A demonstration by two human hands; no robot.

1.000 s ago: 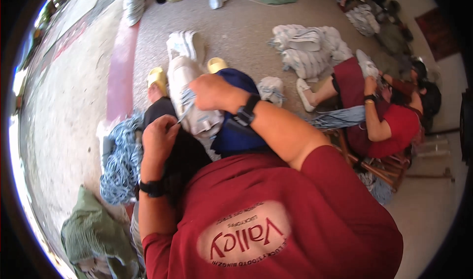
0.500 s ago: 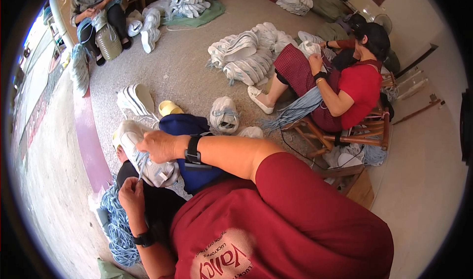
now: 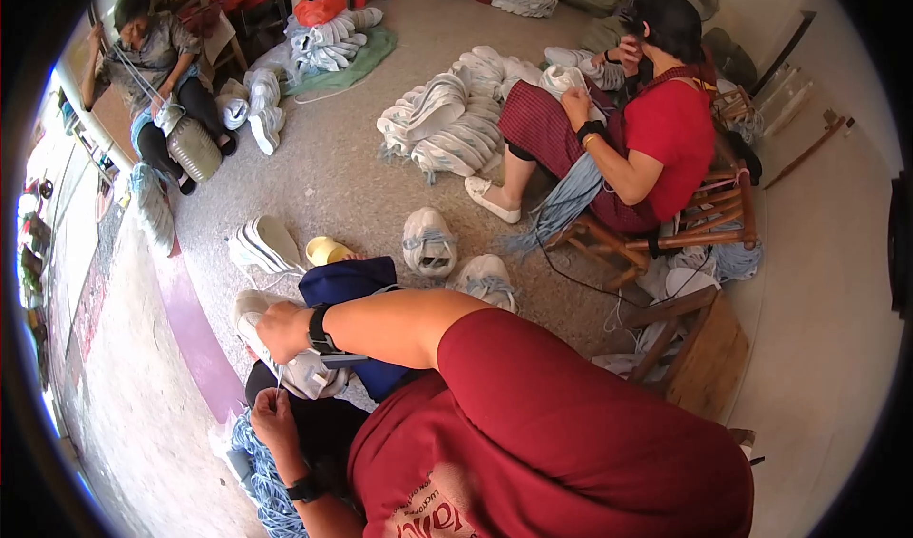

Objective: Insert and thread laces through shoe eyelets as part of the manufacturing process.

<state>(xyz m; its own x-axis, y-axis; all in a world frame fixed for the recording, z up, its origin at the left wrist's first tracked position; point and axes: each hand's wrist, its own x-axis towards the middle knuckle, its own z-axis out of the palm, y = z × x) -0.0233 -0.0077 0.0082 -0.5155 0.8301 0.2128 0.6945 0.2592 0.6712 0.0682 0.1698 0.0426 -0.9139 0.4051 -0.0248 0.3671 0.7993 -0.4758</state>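
Observation:
A white sneaker [image 3: 316,378] rests across my lap, partly covered by my right hand [image 3: 285,332]. That hand is closed over the shoe's upper; its fingertips and whatever they grip are hidden. Below it, my left hand [image 3: 275,419] pinches a light blue shoelace [image 3: 280,378] that runs up toward the shoe. A heap of light blue laces [image 3: 268,481] lies beside my left forearm. Dark blue cloth [image 3: 350,279] is bunched beyond my right wrist.
Stacked white shoes [image 3: 264,243], a yellow shoe [image 3: 327,251] and two laced shoes [image 3: 430,243] are on the floor ahead. A person in red [image 3: 666,139] sits on a bamboo chair at right; another person [image 3: 162,72] sits far left. Shoe piles [image 3: 447,124] lie between them.
My right hand has curled down over the shoe, its index finger no longer stretched out. My left hand still pinches the lace. The view has shifted; the far-left person now pulls laces upward.

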